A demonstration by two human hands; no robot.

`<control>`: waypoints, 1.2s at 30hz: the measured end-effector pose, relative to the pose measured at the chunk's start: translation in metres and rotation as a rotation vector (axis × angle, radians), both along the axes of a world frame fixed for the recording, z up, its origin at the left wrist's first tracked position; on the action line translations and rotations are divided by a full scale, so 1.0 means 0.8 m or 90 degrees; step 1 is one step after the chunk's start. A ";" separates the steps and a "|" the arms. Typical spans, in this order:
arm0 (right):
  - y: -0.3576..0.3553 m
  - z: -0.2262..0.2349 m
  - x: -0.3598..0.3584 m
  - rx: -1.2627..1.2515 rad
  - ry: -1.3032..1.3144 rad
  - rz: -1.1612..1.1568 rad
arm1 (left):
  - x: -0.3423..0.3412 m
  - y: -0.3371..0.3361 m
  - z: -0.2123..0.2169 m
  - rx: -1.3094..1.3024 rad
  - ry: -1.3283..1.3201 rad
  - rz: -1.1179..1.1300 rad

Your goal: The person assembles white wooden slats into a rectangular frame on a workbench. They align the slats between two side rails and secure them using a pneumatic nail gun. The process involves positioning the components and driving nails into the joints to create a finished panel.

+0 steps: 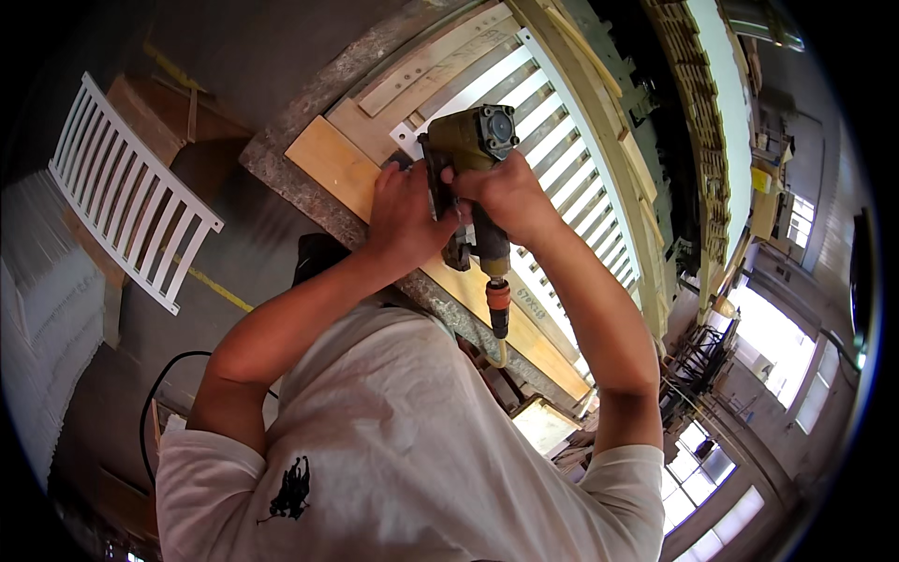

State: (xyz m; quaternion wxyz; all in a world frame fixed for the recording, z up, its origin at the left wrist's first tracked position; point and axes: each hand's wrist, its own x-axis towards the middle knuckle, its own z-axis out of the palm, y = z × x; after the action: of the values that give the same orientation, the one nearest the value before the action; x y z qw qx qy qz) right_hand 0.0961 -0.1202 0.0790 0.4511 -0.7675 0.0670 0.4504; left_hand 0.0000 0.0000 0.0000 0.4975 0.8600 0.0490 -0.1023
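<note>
A pneumatic nail gun [471, 136] with a dark olive body is held up in front of my chest, above the workbench. My right hand [506, 195] is wrapped round its handle. At the gun's left side my left hand [407, 214] is closed against the long lower part, thumb toward the handle. Whether anything small is in its fingers is hidden. An orange hose coupling [497, 295] joins the gun to a pale air hose [499, 356]. Beneath lies a white slatted panel [571, 173], partly covered by the gun and my right arm.
Wooden boards [332, 169] frame the panel on the stone-edged bench [281, 155]. Another white slatted panel [131, 192] leans at the left beside a pale stack [56, 328]. Long stacked timber [698, 140] stands at the right. A black hose [150, 412] curves near my left elbow.
</note>
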 end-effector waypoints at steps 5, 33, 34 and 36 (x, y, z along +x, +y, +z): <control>-0.047 0.028 -0.044 0.128 -0.035 -0.172 | -0.013 0.017 -0.021 0.070 -0.197 0.010; -0.686 -0.173 -0.369 -0.815 -0.123 -0.226 | -0.019 -0.069 -0.052 0.224 -0.331 -0.212; -0.694 -0.179 -0.368 -0.820 -0.120 -0.208 | -0.024 -0.077 -0.043 0.239 -0.308 -0.205; -0.735 -0.189 -0.364 -0.752 0.004 0.013 | -0.036 -0.085 -0.029 0.227 -0.295 -0.181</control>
State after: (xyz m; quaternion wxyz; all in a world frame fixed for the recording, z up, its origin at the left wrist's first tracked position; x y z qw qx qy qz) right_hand -0.1953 -0.7083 -0.0725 -0.0569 -0.8881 0.3003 0.3434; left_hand -0.0285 -0.0677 -0.0232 0.3175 0.9323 -0.1692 0.0377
